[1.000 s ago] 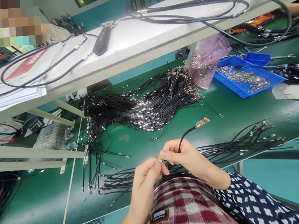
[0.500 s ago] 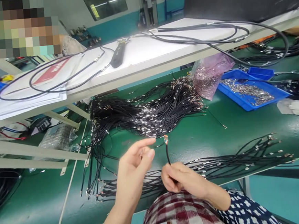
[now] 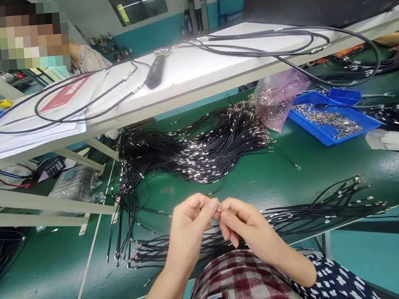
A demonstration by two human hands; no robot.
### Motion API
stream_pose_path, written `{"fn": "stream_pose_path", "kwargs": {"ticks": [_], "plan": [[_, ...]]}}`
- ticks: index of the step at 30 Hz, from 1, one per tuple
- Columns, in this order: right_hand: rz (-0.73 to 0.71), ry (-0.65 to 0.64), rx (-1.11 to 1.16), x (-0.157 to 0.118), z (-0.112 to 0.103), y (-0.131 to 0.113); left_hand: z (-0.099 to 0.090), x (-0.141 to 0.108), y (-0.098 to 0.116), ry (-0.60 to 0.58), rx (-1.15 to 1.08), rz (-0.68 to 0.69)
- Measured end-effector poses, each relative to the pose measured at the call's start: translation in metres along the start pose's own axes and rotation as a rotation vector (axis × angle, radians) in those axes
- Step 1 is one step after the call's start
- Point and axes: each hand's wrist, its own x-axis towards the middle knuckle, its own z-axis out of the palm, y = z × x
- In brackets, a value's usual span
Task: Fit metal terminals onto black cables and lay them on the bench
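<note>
My left hand (image 3: 191, 224) and my right hand (image 3: 244, 219) meet fingertip to fingertip above the near edge of the green bench. In a closed pinch, the right hand grips a black cable, of which only the stripped end (image 3: 218, 206) shows. Between my left thumb and forefinger, also pinched, glints a small metal part (image 3: 201, 205), largely covered by the fingers. Below the hands a loose row of black cables (image 3: 304, 215) runs along the bench edge. Farther back lies a thick bundle of black cables (image 3: 199, 149) with white and shiny bands.
A blue tray (image 3: 317, 133) of small metal parts stands at the right, beside a pinkish plastic bag (image 3: 270, 100). Above the bench runs a white shelf (image 3: 186, 72) bearing looped cables, papers and a black-handled tool (image 3: 157, 72). A co-worker's blurred head and shoulder (image 3: 90, 59) show at upper left.
My left hand has moved right and my right hand has turned and risen, so their fingertips now meet at the cable's end. Before, that end stood up apart from the left hand.
</note>
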Motion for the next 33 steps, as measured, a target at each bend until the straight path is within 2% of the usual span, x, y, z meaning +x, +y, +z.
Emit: {"fn": "stream_pose_path", "kwargs": {"ticks": [3, 5, 7, 9, 10, 12, 14, 17, 21, 28, 33], "plan": [[0.005, 0.026, 0.018, -0.001, 0.003, -0.001, 0.001, -0.002, -0.003, -0.029, -0.051, -0.055], [0.014, 0.031, 0.077, -0.003, 0.003, 0.0, 0.0, -0.006, -0.007, -0.027, -0.036, -0.014], [0.02, 0.042, 0.139, -0.005, 0.002, 0.001, -0.001, -0.013, -0.011, 0.066, 0.069, 0.151], [0.017, 0.052, 0.185, -0.007, 0.002, 0.001, -0.003, -0.021, -0.015, 0.166, 0.277, 0.396], [0.013, 0.053, 0.199, -0.007, 0.002, 0.001, -0.004, -0.024, -0.017, 0.177, 0.391, 0.52], [0.004, 0.055, 0.217, -0.008, 0.004, 0.001, -0.007, -0.028, -0.021, 0.111, 0.583, 0.717], [-0.002, 0.054, 0.227, -0.008, 0.005, 0.001, -0.01, -0.029, -0.024, 0.014, 0.723, 0.832], [-0.003, 0.065, 0.236, -0.009, 0.006, 0.003, -0.014, -0.025, -0.028, -0.045, 0.924, 0.896], [0.022, 0.091, 0.243, -0.012, 0.007, 0.006, -0.016, -0.023, -0.035, -0.032, 1.105, 0.944], [0.152, 0.166, 0.195, -0.015, 0.005, 0.009, -0.01, -0.024, -0.032, -0.024, 1.168, 0.979], [0.247, 0.237, 0.201, -0.015, 0.002, 0.017, -0.005, -0.019, -0.038, 0.073, 1.16, 1.064]]}}
